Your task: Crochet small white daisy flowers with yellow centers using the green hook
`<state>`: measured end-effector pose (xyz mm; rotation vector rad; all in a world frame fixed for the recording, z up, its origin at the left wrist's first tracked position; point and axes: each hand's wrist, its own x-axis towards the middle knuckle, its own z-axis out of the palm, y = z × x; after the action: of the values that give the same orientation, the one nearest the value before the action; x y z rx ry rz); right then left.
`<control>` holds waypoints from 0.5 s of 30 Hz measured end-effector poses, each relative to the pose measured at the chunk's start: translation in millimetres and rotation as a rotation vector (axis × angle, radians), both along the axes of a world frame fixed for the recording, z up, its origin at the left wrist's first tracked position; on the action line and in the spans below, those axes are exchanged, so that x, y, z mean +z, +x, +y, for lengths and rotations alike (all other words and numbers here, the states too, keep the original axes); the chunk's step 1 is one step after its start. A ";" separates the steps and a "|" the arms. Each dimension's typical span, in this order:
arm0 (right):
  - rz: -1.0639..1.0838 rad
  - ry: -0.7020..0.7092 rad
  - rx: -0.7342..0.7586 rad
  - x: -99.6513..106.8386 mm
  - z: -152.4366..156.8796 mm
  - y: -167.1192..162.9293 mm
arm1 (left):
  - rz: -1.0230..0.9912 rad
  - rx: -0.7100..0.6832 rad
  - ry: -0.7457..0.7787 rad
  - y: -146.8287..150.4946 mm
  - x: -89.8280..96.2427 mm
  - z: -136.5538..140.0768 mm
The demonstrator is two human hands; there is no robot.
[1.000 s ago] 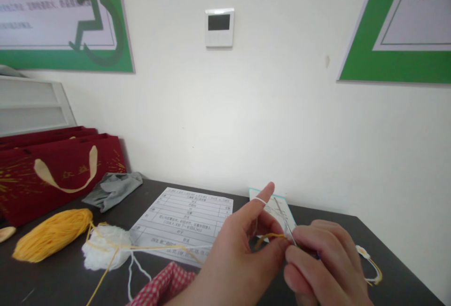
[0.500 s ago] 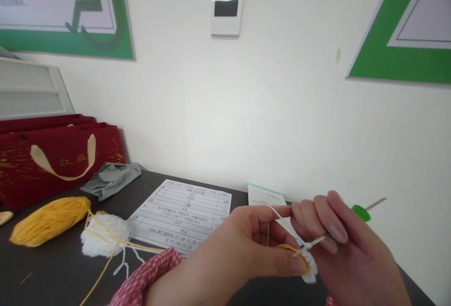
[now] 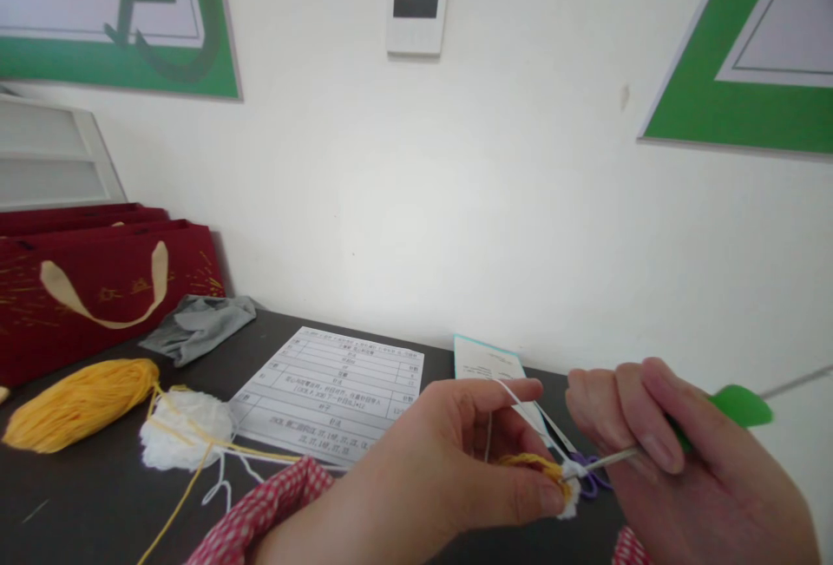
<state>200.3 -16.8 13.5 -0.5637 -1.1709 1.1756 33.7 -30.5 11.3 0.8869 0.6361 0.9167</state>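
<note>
My left hand [image 3: 482,461] pinches a small round crochet piece [image 3: 567,500], yellow inside with a white edge, between thumb and fingers. White yarn [image 3: 514,398] runs taut over its raised index finger down to the work. My right hand [image 3: 683,461] grips a crochet hook by its green handle [image 3: 738,406]. The hook's metal shaft [image 3: 612,457] points left, its tip at the white stitches on the piece's edge. Behind the work show purple loops [image 3: 593,476], partly hidden by my right hand.
Left on the dark table [image 3: 97,504] lie a yellow yarn skein [image 3: 81,404] and a white yarn ball [image 3: 186,430]. A printed chart [image 3: 331,387], a small card [image 3: 485,358], a grey cloth [image 3: 199,326] and red gift bags [image 3: 104,287] stand or lie near the wall.
My right hand has moved right and turned, so more of the green handle and shaft shows. The purple loops have come into view. The camera view has shifted slightly.
</note>
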 end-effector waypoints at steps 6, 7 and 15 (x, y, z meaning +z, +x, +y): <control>-0.033 0.158 -0.116 -2.2 -6.3 -0.9 | 0.019 0.023 0.022 -0.8 -1.3 0.4; -0.041 0.186 -0.131 -4.9 -6.9 0.2 | 0.020 0.033 0.025 -0.7 -1.3 0.2; -0.210 0.481 -0.341 -39.9 -3.5 23.3 | 0.057 0.054 0.082 -2.7 -0.8 -0.2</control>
<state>223.6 -20.4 -26.4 -0.4967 -1.4141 0.5260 31.0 -30.8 10.5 0.9759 0.6786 0.9742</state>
